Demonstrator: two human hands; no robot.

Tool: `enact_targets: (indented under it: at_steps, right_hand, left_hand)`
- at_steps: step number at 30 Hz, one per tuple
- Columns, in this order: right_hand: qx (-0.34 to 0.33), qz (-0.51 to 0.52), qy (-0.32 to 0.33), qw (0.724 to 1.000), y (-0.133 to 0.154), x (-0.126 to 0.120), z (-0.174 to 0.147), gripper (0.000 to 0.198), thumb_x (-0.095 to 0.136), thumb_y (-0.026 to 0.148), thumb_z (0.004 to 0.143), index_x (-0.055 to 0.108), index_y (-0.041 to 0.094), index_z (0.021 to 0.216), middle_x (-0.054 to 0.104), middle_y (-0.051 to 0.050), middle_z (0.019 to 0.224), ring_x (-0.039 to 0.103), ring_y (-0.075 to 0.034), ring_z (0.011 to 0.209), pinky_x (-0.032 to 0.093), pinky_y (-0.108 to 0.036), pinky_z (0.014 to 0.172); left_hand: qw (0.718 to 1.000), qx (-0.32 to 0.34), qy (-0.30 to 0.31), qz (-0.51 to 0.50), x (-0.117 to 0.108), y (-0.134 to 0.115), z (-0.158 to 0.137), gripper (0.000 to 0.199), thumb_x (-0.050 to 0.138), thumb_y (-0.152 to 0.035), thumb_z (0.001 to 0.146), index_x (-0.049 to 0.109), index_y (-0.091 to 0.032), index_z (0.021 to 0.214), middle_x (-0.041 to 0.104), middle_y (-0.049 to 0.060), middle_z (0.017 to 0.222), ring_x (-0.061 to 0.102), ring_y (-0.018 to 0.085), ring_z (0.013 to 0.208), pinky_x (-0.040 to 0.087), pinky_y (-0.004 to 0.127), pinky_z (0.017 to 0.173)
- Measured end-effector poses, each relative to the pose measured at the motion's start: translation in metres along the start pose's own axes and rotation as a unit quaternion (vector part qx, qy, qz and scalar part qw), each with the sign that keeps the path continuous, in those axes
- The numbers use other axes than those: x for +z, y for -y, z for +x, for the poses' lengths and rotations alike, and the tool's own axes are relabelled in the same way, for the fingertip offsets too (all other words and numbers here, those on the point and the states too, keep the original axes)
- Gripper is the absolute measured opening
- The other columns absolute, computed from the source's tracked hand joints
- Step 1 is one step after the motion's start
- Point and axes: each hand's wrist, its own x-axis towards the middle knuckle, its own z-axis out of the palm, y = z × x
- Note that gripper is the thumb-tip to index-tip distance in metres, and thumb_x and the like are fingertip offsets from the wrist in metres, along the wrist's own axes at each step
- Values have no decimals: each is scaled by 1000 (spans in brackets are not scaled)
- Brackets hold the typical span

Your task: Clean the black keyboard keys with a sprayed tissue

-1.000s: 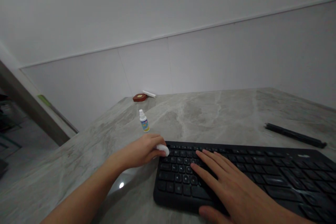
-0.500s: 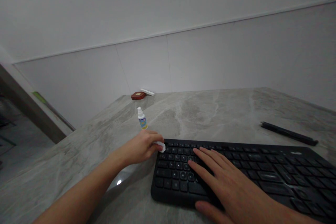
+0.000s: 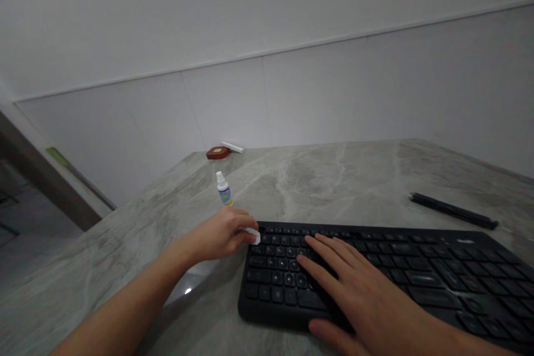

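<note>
A black keyboard [image 3: 279, 314] lies on the grey marbled table, running off toward the right edge of the view. At its upper left corner, my left hand [image 3: 229, 233] pinches a small white wad [image 3: 254, 235], which looks like tissue or a wipe, against the outermost keys. My right hand [image 3: 350, 283] rests on the keyboard with fingers spread over the keys and the thumb at its front edge. Just beyond my left hand stands a small white bottle [image 3: 224, 189] with a blue and yellow label; its base is partly hidden behind the hand.
A dark, slim stick-like object [image 3: 453, 210] lies behind the keyboard at right. By the wall sit a reddish-brown case [image 3: 217, 153] and a flat white item [image 3: 232, 147]. The table [image 3: 334, 178] ends on the left, with floor below.
The view has shifted very slightly. My left hand stays at the keyboard's corner with the white wad, and my right hand keeps its place on the keys.
</note>
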Motion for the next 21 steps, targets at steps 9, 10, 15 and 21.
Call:
enact_targets:
  at_steps: [9,10,15,21]
  right_hand:
    - [6,3,16,1000,1,-4,1,63,59,46,88,52,15,142,45,-22,147,43,-43,133,44,-60,103]
    - [7,6,18,1000,2,-4,1,63,59,47,88,52,15,142,45,-22,147,43,-43,133,44,-60,103]
    - [13,22,14,1000,2,-5,2,62,59,47,88,52,16,141,46,-21,146,43,-41,134,42,-60,104]
    - [17,28,12,999,1,-5,1,62,60,48,88,52,17,142,45,-19,147,42,-40,135,41,-58,106]
  left_hand:
    - [996,-64,-54,35,4,-2,2,12,59,-16,91,54,-18,102,63,5,96,61,21,90,47,32,79]
    - [997,-58,-48,31,2,-2,1,14,59,-14,90,54,-18,102,63,5,96,61,21,91,47,33,80]
    - [999,12,-34,29,0,-1,-2,38,49,5,77,59,-19,105,57,5,102,58,19,95,47,32,86]
    - [1000,18,-6,13,-3,2,-4,43,53,5,75,68,-22,106,57,5,106,59,19,96,48,32,87]
